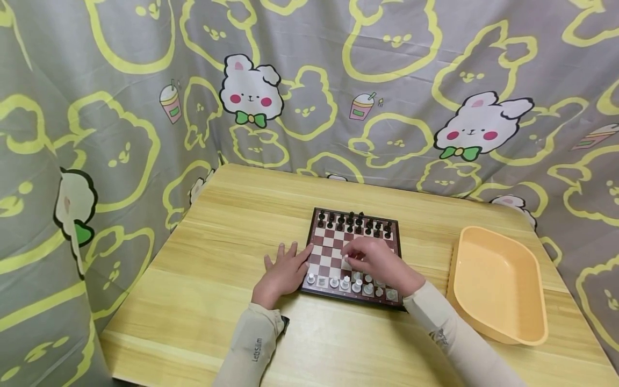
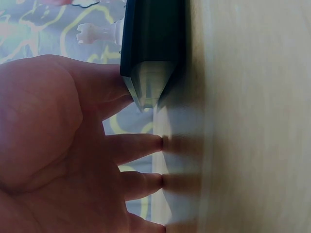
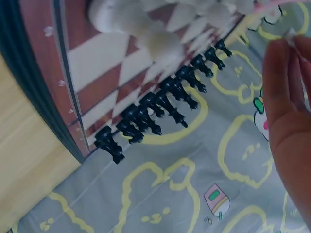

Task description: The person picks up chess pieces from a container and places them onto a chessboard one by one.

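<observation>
A checkered chessboard (image 1: 323, 241) lies on the table, with black chess pieces (image 1: 360, 220) lined up in rows along its far side. White chess pieces (image 1: 345, 282) stand along the near side, some behind my right hand. My right hand (image 1: 374, 260) is over the board's right half, pinching a small white chess piece (image 3: 291, 35) between thumb and fingers, its lower part hidden. At the board's left edge, my left hand (image 1: 285, 270) touches the frame, fingers spread and fingertips on the tabletop. The left wrist view shows the board's dark side (image 2: 153, 36) and a white rook (image 2: 99, 34) above it.
To the right of the board stands a yellow plastic tub (image 1: 498, 279), close to my right forearm. The wooden table (image 1: 213, 226) reaches back to a grey curtain (image 1: 309, 48) with a rabbit pattern, which also hangs along the left side.
</observation>
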The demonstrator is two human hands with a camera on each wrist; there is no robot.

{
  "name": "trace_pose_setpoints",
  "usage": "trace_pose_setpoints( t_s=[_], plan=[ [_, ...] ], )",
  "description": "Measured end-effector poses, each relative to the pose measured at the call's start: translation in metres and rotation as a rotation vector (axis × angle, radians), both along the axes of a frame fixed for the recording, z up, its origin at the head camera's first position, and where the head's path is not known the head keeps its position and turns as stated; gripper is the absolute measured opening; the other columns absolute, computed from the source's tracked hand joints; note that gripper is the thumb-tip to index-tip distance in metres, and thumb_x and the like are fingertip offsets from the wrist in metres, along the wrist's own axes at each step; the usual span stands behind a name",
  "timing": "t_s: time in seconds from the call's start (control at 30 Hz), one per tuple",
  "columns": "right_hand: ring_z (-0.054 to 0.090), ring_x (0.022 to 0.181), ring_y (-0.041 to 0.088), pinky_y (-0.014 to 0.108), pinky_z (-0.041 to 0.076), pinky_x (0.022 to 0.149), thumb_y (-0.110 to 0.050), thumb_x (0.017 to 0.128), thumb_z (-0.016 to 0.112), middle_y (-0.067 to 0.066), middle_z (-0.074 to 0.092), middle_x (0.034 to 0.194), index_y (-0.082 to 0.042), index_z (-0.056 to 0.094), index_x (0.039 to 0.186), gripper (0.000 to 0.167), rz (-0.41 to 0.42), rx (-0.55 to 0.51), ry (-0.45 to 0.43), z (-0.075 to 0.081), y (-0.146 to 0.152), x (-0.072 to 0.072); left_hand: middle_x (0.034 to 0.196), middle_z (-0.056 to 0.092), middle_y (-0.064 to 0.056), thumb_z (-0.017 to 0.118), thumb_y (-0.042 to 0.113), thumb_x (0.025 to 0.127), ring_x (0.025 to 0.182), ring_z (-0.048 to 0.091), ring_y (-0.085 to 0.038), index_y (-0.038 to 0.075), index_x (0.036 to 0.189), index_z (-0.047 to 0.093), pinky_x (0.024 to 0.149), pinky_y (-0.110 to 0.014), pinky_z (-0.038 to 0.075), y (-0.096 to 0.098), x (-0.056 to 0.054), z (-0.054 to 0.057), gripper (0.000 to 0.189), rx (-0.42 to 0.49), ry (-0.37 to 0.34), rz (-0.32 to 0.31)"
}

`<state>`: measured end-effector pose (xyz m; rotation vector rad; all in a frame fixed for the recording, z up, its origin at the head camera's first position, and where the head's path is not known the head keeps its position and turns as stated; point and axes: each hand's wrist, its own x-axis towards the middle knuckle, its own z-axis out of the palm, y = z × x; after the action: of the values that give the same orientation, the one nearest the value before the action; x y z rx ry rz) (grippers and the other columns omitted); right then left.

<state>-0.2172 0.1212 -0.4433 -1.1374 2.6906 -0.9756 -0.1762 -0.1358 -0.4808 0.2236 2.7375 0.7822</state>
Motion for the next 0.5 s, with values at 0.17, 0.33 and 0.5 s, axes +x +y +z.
trace_pose_setpoints(
  t_s=[0.17, 0.33, 0.5],
  plan=[
    [0.067, 0.085, 0.006, 0.028, 0.058, 0.079, -0.004, 0.095, 0.072, -0.001, 0.076, 0.099, -0.009, 0.078, 0.105, 0.013, 0.048, 0.132, -0.075, -0.0038, -0.0006, -0.0019, 0.168, 0.024, -0.023, 0.041, 0.03, 0.112, 0.154, 0.009, -0.053, 0.023, 0.163, 0.035, 0.113, -0.08, 0.003, 0.0005, -0.0008, -0.0007, 0.052, -0.006, -0.001, -0.002],
    [0.064, 0.08, 0.003, 0.025, 0.057, 0.074, -0.003, 0.095, 0.072, 0.0, 0.076, 0.096, -0.011, 0.078, 0.102, 0.012, 0.093, 0.144, -0.133, -0.0059, 0.0015, -0.0046, 0.167, 0.025, -0.023, 0.041, 0.029, 0.112, 0.154, 0.01, -0.053, 0.023, 0.163, 0.036, 0.113, -0.08, 0.003, 0.0009, -0.0012, -0.0011, 0.052, -0.007, 0.005, -0.002],
    [0.064, 0.078, 0.002, 0.025, 0.057, 0.073, -0.002, 0.095, 0.072, -0.003, 0.075, 0.095, -0.011, 0.079, 0.102, 0.013, 0.116, 0.147, -0.185, -0.008, 0.0017, -0.0058, 0.168, 0.025, -0.023, 0.041, 0.029, 0.112, 0.154, 0.009, -0.053, 0.023, 0.163, 0.036, 0.113, -0.08, 0.003, 0.001, -0.0008, -0.0008, 0.052, -0.004, 0.003, -0.001]
  ],
)
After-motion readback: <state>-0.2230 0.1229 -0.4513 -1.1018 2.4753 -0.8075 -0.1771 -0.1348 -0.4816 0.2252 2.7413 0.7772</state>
